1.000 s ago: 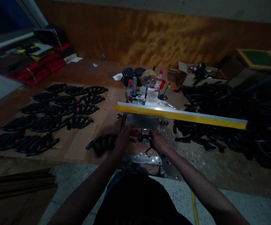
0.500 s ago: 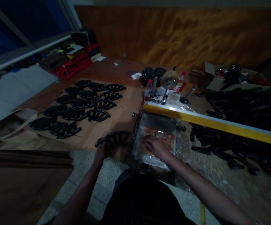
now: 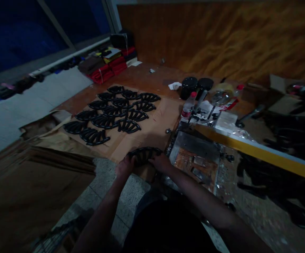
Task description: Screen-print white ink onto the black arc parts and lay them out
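A glossy black curved piece with several finger-like ribs is at the front edge of the cardboard sheet. My left hand is closed around its left end. At its right end, my right hand is closed with the fingertips on the ribs. My fingers and the dim light partly hide the piece. Beyond it, several similar black ribbed pieces lie in rows on the cardboard. Just right of my right hand is a flat framed plate with a brownish, plastic-covered surface.
A yellow-edged bar crosses the bench behind the plate. Bottles, black jars and tape stand farther back. Dark parts are heaped at right. Folded red cloth lies back left, stacked cardboard front left.
My right hand has left the plate and moved left onto the black ribbed piece. My left hand still holds that piece's left end. The view has turned left.
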Demonstrator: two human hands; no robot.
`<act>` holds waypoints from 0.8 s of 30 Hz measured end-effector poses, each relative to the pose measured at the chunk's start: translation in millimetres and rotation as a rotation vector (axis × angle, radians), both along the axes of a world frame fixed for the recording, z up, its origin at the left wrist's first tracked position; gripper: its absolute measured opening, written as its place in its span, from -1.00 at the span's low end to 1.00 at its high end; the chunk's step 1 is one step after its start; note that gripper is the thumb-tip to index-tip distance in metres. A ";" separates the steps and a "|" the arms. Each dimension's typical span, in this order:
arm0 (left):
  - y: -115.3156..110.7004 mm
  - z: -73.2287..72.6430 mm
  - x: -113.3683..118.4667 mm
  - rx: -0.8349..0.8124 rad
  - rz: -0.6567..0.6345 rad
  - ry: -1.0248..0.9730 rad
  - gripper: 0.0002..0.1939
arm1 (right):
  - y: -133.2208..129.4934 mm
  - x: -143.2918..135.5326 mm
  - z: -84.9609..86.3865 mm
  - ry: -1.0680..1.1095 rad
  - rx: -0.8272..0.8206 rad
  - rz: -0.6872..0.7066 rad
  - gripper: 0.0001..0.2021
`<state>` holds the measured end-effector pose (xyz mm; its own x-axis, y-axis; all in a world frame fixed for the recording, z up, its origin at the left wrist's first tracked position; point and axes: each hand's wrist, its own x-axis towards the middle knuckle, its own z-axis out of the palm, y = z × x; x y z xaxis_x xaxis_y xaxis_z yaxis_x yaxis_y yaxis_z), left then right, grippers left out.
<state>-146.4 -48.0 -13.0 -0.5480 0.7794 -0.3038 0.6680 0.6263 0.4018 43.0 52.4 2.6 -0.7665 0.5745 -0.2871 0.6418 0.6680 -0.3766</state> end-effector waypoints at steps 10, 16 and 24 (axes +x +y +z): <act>18.4 -28.9 90.4 0.102 -0.092 0.128 -0.40 | 2.7 0.6 1.3 -0.027 0.001 0.016 -0.60; 22.2 1.7 38.2 0.255 0.006 -0.097 -0.42 | -1.9 14.8 20.2 0.242 -0.153 -0.091 -0.65; 8.9 57.4 -40.8 0.976 0.343 -1.276 -0.20 | -6.9 14.5 27.1 0.418 -0.380 -0.088 -0.62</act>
